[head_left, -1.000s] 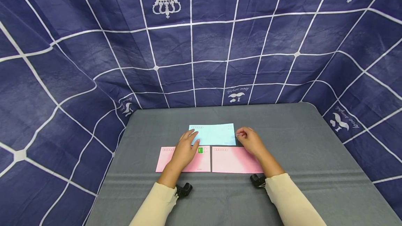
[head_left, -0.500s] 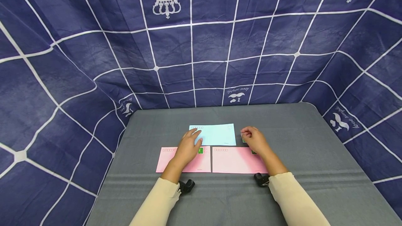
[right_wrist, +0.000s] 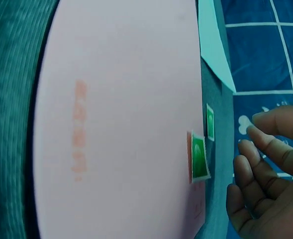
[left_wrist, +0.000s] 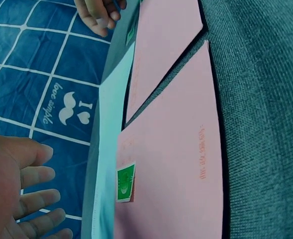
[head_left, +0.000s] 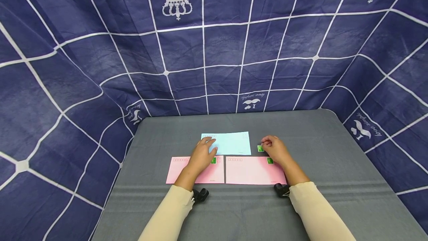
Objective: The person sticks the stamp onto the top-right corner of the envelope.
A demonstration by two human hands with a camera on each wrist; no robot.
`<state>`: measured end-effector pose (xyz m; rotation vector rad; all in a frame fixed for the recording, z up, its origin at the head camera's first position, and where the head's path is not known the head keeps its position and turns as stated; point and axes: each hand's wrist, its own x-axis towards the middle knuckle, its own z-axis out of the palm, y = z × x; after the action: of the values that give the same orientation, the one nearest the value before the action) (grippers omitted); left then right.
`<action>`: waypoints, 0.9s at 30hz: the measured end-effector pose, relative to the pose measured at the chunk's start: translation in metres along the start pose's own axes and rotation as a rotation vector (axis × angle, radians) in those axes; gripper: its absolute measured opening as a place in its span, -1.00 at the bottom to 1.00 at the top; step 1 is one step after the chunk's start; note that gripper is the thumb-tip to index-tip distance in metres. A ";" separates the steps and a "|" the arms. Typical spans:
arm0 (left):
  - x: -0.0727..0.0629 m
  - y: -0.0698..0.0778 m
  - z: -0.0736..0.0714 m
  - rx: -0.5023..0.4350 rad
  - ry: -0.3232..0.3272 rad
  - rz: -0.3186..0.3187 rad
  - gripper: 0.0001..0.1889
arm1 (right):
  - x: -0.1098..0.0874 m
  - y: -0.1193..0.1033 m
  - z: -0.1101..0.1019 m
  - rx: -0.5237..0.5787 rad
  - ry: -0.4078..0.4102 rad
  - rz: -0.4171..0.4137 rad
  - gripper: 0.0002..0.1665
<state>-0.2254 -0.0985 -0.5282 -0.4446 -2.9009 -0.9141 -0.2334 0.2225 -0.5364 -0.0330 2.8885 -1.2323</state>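
My left hand hovers with relaxed fingers over the left part of a light blue envelope. My right hand is beside a green postage stamp on the grey cloth, right of the blue envelope. In the right wrist view its fingers bend loosely with nothing between them. Nearer lie two pink envelopes side by side. The left pink envelope carries a green stamp, and the right pink envelope has another green stamp at its top right corner.
A grey cloth covers the table under the envelopes. Behind and at both sides hangs a dark blue curtain with white lines. Each wrist bears a small black camera, such as the left wrist camera.
My right hand has drawn right, away from the blue envelope, uncovering the stamp on the cloth and the one on the right pink envelope. My left hand has shifted slightly right.
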 end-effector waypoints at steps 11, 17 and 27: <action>0.012 -0.008 0.007 0.001 -0.013 -0.018 -0.53 | 0.007 0.009 -0.003 -0.032 -0.053 0.055 -0.72; 0.015 -0.011 0.010 0.001 -0.011 -0.022 -0.53 | 0.008 0.011 -0.004 -0.049 -0.082 0.069 -0.71; 0.022 -0.013 0.015 0.026 -0.040 -0.030 -0.52 | 0.012 0.011 -0.004 -0.086 -0.100 0.055 -0.77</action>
<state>-0.2501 -0.0949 -0.5441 -0.4238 -2.9597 -0.8797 -0.2453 0.2329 -0.5416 -0.0148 2.8347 -1.0661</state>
